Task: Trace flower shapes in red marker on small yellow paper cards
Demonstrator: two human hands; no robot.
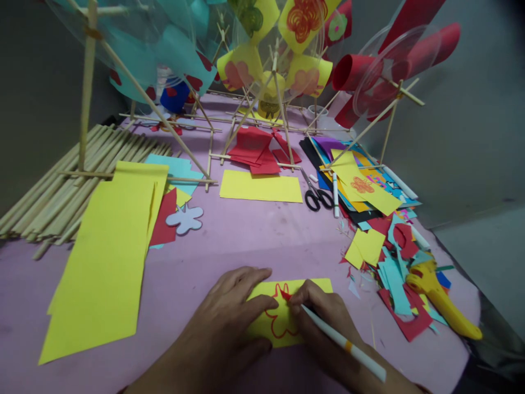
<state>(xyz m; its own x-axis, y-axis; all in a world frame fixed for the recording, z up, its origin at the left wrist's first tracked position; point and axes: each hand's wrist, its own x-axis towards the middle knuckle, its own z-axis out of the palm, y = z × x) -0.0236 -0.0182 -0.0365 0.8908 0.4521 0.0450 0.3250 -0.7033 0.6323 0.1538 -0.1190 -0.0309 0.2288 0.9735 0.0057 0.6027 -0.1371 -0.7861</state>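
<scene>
A small yellow sheet of paper [324, 285] lies on the table close in front of me. On it is a red outline of a butterfly [279, 323], part of it hidden by my hand. My left hand [233, 312] rests with fingers spread over the sheet's left side. In my right hand [324, 317] is a white marker [344, 342] with an orange band, its red tip on the paper near the top of the outline. Beyond the hands lie a grey butterfly cutout [184, 219] and a stack of yellow strips [261, 186].
Wooden sticks [41, 191] and large yellow sheets [102, 257] lie left. Black-handled scissors [318, 197], paper scraps [396, 284] and a yellow glue gun [443, 295] are on the right. Stick-framed paper pinwheels [274, 71] stand along the back of the pink-covered table [270, 235].
</scene>
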